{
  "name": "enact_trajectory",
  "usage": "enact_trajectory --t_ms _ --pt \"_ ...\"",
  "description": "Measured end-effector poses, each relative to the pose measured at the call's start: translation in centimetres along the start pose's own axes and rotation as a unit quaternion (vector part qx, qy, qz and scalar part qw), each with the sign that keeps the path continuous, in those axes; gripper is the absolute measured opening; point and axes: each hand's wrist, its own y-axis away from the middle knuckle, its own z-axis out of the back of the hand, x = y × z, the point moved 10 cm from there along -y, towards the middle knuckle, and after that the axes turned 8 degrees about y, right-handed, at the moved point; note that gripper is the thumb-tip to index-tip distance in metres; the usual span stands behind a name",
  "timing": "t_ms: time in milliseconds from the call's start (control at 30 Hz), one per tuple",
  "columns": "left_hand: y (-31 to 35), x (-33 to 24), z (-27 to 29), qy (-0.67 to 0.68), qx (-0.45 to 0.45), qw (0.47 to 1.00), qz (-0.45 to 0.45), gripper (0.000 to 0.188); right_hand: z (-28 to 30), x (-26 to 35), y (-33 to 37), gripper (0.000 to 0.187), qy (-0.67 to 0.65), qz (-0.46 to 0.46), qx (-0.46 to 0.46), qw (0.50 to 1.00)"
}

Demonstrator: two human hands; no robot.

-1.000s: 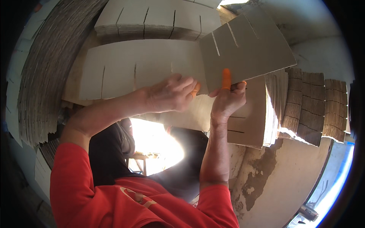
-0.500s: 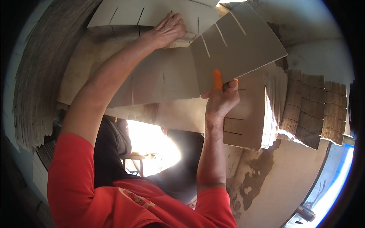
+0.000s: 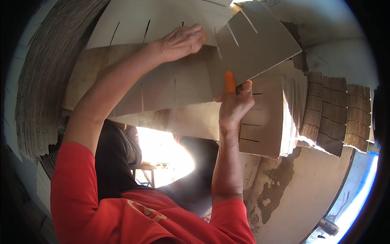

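Note:
My left hand (image 3: 183,42) is closed at the near edge of a pale slotted cardboard strip (image 3: 130,29) at the far side; its fingertips are partly hidden. My right hand (image 3: 237,105) grips the lower edge of a grey slotted cardboard sheet (image 3: 260,44), thumb on the near face. Orange finger covers (image 3: 230,82) show on that hand. The sheet tilts up at the right and meets a flatter slotted part (image 3: 162,83) at a crease. Its upper left part lies close to my left fingers.
Beside my right wrist stands a stack of slotted cardboard sheets (image 3: 262,122). Further right are several upright bundles of cardboard (image 3: 334,116). A tall cardboard stack (image 3: 50,81) rises at the left. A worn pale surface (image 3: 300,195) with dark patches lies at the lower right.
My left hand has come nearer and slightly right, and the pale strip has shifted nearer with it. The grey sheet has moved slightly left and down; my right hand still grips it.

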Motion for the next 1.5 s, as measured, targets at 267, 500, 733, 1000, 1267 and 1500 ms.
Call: enact_trajectory --t_ms 267,500,733,1000,1267,1500 --pt "0.7 -3.3 0.4 -0.020 0.054 0.998 -0.024 0.021 -0.4 -0.3 -0.5 0.028 0.004 0.036 0.005 0.999" --pt "1.0 -7.6 3.2 -0.017 -0.063 0.994 -0.090 0.004 -0.6 -0.1 -1.0 0.023 0.029 0.021 0.026 0.999" --pt "3.3 -12.5 2.8 -0.077 0.012 0.989 -0.125 0.010 1.2 0.9 -0.8 0.016 0.019 0.032 -0.006 0.999" --pt "-0.2 -0.1 5.4 0.197 -0.075 0.967 0.145 0.042 1.6 0.5 -0.7 0.018 0.028 0.032 -0.007 0.999" --pt "-0.3 5.4 -5.0 -0.151 0.136 0.975 0.086 0.006 1.4 1.2 -0.4 0.027 0.042 0.037 -0.013 0.998" --pt "-0.6 6.2 -1.9 -0.015 -0.027 0.994 0.102 0.009 1.3 0.8 -0.2 0.027 0.003 0.025 -0.011 1.000"
